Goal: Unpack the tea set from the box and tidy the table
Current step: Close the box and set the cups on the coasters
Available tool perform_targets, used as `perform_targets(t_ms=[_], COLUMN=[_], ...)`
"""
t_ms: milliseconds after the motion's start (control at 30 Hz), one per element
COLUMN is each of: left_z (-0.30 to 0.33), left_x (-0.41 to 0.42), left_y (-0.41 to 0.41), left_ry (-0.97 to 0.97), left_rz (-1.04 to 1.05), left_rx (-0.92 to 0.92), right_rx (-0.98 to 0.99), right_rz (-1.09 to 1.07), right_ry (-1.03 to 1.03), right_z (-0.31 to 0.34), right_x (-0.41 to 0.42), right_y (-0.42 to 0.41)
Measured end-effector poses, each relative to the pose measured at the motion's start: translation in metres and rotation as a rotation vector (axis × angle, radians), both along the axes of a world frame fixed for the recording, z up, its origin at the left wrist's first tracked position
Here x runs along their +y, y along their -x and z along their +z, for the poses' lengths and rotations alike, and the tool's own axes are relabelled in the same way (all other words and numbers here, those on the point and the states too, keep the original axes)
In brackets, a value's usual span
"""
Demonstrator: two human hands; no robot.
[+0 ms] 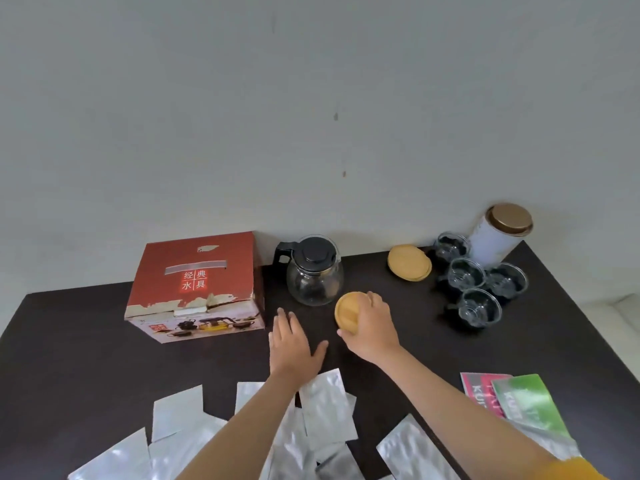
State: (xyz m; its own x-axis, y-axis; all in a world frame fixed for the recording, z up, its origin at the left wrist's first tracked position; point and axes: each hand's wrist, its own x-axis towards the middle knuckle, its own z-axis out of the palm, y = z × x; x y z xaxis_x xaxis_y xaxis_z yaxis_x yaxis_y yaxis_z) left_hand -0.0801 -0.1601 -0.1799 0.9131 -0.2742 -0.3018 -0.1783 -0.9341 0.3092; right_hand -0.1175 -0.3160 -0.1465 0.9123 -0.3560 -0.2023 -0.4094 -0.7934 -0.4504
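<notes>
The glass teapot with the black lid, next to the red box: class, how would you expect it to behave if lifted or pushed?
The glass teapot looks thin-walled and clear, so probably fragile and fairly light while empty. Its round belly and smooth surface suggest it may slip in a bare grip; the black handle seems the safer hold. Pushed on the dark table, it would likely slide rather than tip, given its low, wide shape.

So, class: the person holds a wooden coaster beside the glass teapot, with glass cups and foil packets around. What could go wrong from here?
1. The right hand holds the wooden coaster very near the glass teapot; a careless move could knock it.
2. The glass cups stand clustered by the table's right edge; a nudge might topple one.
3. The forearms hang over loose foil packets, which could get swept off.
</notes>
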Motion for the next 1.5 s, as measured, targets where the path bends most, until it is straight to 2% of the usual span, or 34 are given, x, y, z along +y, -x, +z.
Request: perform_targets(t_ms=[200, 367, 567, 900, 1100, 1167, 1333, 1500], left_z=[-0.031, -0.043, -0.045, -0.047, -0.050, -0.051, -0.053, -0.053], left_x=[-0.029, -0.032, -0.032, -0.032, -0.031, -0.031, -0.031, -0.031], left_y=[-0.003, -0.004, -0.004, -0.004, -0.004, -0.004, -0.004, -0.005], left_ry=[-0.090, -0.103, -0.127, -0.120, -0.117, -0.111, -0.101, -0.104], left_rz=[0.145, 0.157, 0.167, 0.174, 0.178, 0.176, 0.176, 0.182], left_rx=[-0.126, -0.199, -0.224, -0.244, -0.264, -0.269, -0.281, -0.283], right_rx=[0.141, 0.114, 0.063, 0.243, 0.257, 0.205, 0.060, 0.211], right_rz=[0.063, 0.116, 0.065, 0.078, 0.092, 0.093, 0.052, 0.015], right_ry=[-0.018, -0.059, -0.075, 0.038, -0.003, -0.005, 0.129, 0.218], right_z=[-0.016, -0.030, -0.023, -0.019, -0.023, -0.020, -0.007, -0.003], right_x=[-0.027, -0.035, -0.061, -0.122, -0.129, -0.131, -0.145, -0.164], right_y=[-0.022, -0.025, -0.020, -0.003, 0.000, -0.003, -0.036, -0.080])
